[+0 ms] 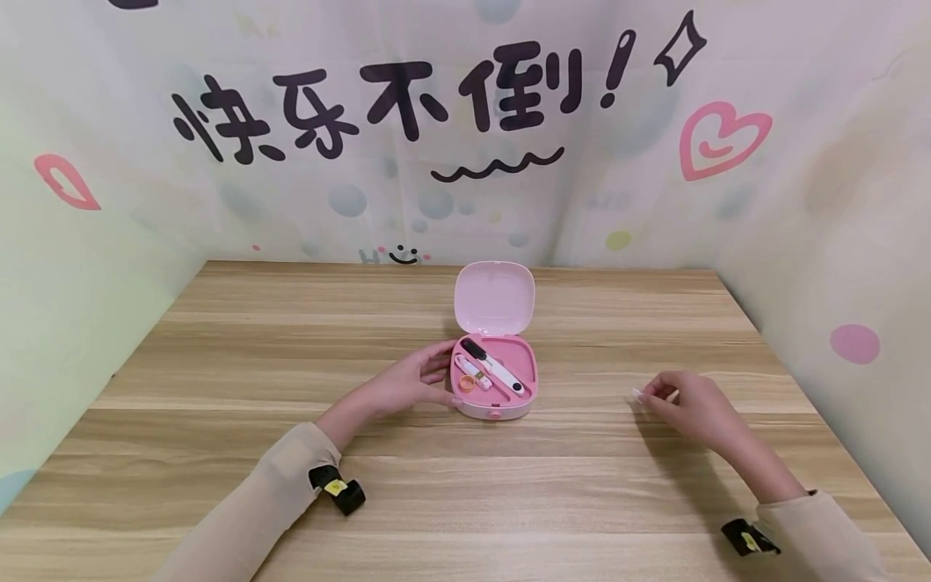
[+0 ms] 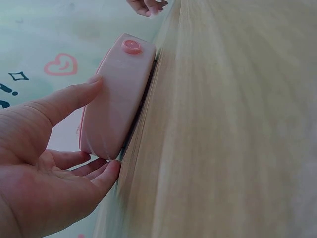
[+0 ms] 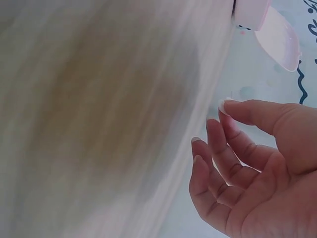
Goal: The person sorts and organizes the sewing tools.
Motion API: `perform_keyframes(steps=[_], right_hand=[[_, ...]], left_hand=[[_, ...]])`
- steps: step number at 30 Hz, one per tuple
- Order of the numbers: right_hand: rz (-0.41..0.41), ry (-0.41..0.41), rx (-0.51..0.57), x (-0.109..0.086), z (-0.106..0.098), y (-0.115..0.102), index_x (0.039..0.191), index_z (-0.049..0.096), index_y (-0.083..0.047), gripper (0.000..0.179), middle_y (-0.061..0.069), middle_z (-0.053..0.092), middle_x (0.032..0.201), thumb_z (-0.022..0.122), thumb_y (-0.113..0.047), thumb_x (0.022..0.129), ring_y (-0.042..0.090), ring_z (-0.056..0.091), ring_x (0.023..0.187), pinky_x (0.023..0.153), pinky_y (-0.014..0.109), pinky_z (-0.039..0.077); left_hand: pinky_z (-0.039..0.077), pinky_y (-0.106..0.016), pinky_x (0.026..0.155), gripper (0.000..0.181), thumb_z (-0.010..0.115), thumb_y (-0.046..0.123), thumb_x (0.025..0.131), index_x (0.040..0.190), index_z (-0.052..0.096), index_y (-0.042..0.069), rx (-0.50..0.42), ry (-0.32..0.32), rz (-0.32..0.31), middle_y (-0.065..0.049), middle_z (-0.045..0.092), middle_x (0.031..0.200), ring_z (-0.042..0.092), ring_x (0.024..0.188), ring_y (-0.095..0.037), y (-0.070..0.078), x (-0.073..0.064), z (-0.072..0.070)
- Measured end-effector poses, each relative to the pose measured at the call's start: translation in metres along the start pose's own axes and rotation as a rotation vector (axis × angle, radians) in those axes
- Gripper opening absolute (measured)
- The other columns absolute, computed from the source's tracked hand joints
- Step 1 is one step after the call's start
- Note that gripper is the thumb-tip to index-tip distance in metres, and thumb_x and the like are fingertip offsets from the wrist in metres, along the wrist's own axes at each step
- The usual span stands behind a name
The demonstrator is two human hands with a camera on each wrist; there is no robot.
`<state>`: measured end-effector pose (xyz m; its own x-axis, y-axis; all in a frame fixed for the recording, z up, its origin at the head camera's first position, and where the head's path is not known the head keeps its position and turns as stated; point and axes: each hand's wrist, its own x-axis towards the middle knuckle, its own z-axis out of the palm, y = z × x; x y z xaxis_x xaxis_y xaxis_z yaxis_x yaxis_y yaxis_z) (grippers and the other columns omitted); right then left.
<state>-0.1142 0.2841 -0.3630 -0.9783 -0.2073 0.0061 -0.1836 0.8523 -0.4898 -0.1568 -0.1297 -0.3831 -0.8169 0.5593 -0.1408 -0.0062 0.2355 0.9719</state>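
A pink case with its lid raised stands on the table. Inside lie a white-handled tool with a black end, a small white piece and an orange ring. My left hand holds the case at its left side, the thumb on the front wall and the fingers round the left end. A pink button shows on the front. Off to the right, just above the table, my right hand pinches a tiny white piece between thumb and index fingertip; its kind is too small to tell.
The wood-grain table reaches back to a printed cloth with dark lettering and a pink heart. Pale cloth walls rise at both sides. Black straps sit round both sleeved wrists.
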Motion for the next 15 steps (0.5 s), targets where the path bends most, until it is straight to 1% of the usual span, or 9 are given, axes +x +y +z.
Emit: perform_keyframes(steps=[4, 8, 15], right_hand=[[-0.003, 0.033, 0.007, 0.001, -0.001, -0.005, 0.086, 0.07, -0.004, 0.015, 0.002, 0.067, 0.08, 0.071, -0.017, 0.093, 0.014, 0.056, 0.068, 0.055, 0.024, 0.048], [0.004, 0.058, 0.021, 0.002, -0.004, -0.01, 0.088, 0.07, -0.005, 0.015, 0.004, 0.068, 0.084, 0.071, -0.019, 0.094, 0.014, 0.057, 0.066, 0.053, 0.024, 0.048], [-0.011, 0.083, 0.059, 0.004, -0.005, -0.022, 0.09, 0.07, -0.004, 0.017, 0.007, 0.07, 0.086, 0.07, -0.02, 0.095, 0.015, 0.061, 0.068, 0.054, 0.024, 0.05]], left_hand=[[0.034, -0.043, 0.12, 0.089, 0.078, 0.001, 0.084, 0.157, 0.027, 0.003, -0.004, -0.001, 0.003, -0.021, 0.032, 0.16, 0.034, 0.146, -0.037, 0.0, 0.0, 0.0], [0.034, -0.043, 0.12, 0.089, 0.078, 0.001, 0.084, 0.157, 0.027, 0.003, -0.008, -0.003, 0.006, -0.021, 0.031, 0.16, 0.033, 0.147, -0.037, 0.001, 0.0, 0.0], [0.034, -0.043, 0.12, 0.089, 0.078, 0.001, 0.084, 0.157, 0.027, 0.003, -0.005, -0.002, 0.006, -0.021, 0.031, 0.16, 0.034, 0.146, -0.037, 0.0, 0.0, 0.0]])
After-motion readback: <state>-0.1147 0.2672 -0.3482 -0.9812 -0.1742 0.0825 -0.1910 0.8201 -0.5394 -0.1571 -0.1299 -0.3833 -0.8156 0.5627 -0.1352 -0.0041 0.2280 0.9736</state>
